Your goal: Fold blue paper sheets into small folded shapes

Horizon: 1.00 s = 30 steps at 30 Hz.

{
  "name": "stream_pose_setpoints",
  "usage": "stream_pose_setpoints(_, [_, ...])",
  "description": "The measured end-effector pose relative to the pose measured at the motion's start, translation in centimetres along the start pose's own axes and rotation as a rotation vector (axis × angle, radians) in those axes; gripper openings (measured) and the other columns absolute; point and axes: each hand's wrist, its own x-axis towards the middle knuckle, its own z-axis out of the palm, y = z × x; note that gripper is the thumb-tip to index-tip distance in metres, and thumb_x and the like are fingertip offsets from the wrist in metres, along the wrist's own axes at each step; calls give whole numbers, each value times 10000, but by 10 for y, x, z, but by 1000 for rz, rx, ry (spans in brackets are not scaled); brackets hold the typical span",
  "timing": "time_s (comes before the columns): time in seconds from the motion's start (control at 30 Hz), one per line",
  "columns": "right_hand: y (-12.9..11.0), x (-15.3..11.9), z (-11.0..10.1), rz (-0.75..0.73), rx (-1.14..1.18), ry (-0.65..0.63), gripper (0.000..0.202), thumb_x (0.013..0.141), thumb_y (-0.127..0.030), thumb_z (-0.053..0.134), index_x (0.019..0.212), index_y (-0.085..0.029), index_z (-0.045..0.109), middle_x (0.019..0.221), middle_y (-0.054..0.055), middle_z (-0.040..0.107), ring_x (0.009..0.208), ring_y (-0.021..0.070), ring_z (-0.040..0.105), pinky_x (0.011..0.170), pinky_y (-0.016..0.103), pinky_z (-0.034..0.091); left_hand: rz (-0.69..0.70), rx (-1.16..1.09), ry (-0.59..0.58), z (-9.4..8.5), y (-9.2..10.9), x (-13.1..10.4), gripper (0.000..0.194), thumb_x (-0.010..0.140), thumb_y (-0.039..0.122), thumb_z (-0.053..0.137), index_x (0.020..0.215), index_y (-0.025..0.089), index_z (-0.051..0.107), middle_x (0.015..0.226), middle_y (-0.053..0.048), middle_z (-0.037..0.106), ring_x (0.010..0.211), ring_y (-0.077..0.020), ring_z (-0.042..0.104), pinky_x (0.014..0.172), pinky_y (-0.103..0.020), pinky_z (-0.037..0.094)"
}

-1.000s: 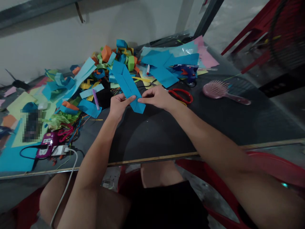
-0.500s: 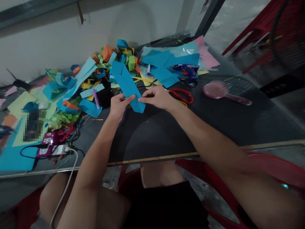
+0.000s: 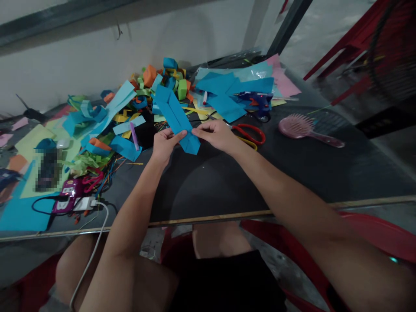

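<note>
Folded blue paper strip (image 3: 175, 117) pinched at near end: left hand (image 3: 164, 145) fingers one side, right hand (image 3: 216, 135) fingers other. Far end angles toward scrap pile (image 3: 143, 95). Red scissors (image 3: 248, 133) just beside right hand on dark surface (image 3: 227, 182).

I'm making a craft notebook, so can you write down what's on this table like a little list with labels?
Left hand: pinches the near end of the folded blue paper strip
Right hand: pinches the same end from the other side
Strip: long, creased down the middle, far end raised toward the paper pile
Behind: pile of colourful paper scraps
Right of the hands: red scissors, blue glue gun, pink hairbrush
Surface: dark table
</note>
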Motion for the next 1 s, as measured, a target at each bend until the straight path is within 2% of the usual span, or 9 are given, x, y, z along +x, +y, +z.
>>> stream_pose_setpoints(0.13, [-2, -1, 1, 6, -7, 17, 517, 756, -680, 689, 599, -193, 611, 572, -9, 507, 587, 120, 425, 601, 316, 319, -11, 23, 0, -1, -1, 1, 413, 546, 469, 931, 805, 182, 785, 793, -58, 789, 664, -168, 713, 655, -312, 596])
stream_pose_setpoints(0.23, [-1, 0, 3, 6, 61, 54, 520, 697, -700, 725, 646, -188, 651, 607, 4, 555, 605, 132, 472, 610, 317, 360, 4, 34, -23, -2, 1, 0, 415, 537, 471, 934, 797, 182, 788, 800, -58, 792, 681, -174, 721, 675, -318, 603])
stream_pose_setpoints(0.37, [-3, 1, 5, -83, 245, 179, 570, 623, -752, 747, 746, -201, 661, 726, 19, 604, 681, 150, 519, 651, 320, 430, -49, 75, -216, -1, 4, -5, 387, 522, 431, 948, 780, 186, 797, 836, -67, 801, 726, -192, 740, 742, -347, 617])
stream_pose_setpoints(0.43, [-5, 0, 5, -122, 246, 200, 570, 630, -765, 740, 691, -212, 617, 689, 7, 558, 660, 142, 479, 622, 314, 412, -100, 123, -319, 0, 5, -8, 365, 509, 394, 958, 758, 182, 796, 815, -73, 798, 702, -194, 737, 724, -350, 615])
stream_pose_setpoints(0.53, [-8, -4, 4, -138, 119, 254, 607, 688, -751, 716, 534, -217, 473, 559, -16, 406, 587, 123, 367, 554, 311, 312, -137, 170, -396, 2, 4, -10, 336, 514, 361, 958, 743, 178, 794, 792, -75, 794, 673, -189, 730, 698, -339, 605])
stream_pose_setpoints(0.67, [-7, -7, 4, -160, 0, 331, 684, 751, -704, 700, 469, -224, 302, 503, -35, 264, 544, 103, 261, 537, 320, 210, -161, 202, -410, 3, 4, -10, 321, 530, 367, 949, 743, 182, 796, 769, -69, 791, 640, -169, 716, 644, -304, 587])
stream_pose_setpoints(1.0, [0, -2, 6, -219, 36, 358, 671, 746, -697, 703, 460, -211, 341, 474, -54, 273, 512, 77, 248, 498, 294, 190, -215, 265, -405, 2, 7, -10, 352, 542, 360, 938, 769, 138, 787, 778, -61, 791, 661, -143, 710, 656, -261, 580])
